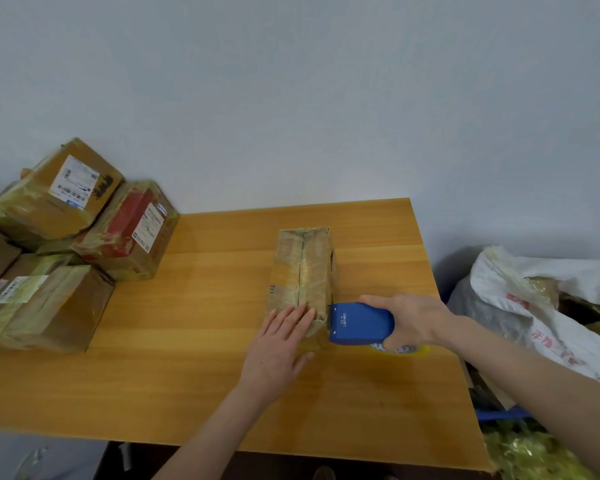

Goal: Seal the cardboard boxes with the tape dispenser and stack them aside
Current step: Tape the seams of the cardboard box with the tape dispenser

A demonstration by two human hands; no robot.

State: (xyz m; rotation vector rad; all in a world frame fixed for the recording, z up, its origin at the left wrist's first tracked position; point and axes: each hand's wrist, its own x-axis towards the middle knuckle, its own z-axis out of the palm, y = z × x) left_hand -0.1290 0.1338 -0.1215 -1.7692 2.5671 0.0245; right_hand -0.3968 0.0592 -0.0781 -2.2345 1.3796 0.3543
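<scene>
Left hand (pixel 280 344) lies flat, fingers spread, on the box's (pixel 302 271) near edge; right hand (pixel 409 322) grips the tape dispenser (pixel 359 323) alongside.

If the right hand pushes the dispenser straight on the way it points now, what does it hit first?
The right hand aims the blue tape dispenser leftward; its front already looks against the near end of the cardboard box, close to the left hand.

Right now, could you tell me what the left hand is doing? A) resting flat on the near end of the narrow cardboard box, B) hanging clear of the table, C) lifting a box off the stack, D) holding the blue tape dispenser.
A: the left hand lies flat, fingers spread, on the near end of the narrow cardboard box, while the right hand grips the blue tape dispenser.
</scene>
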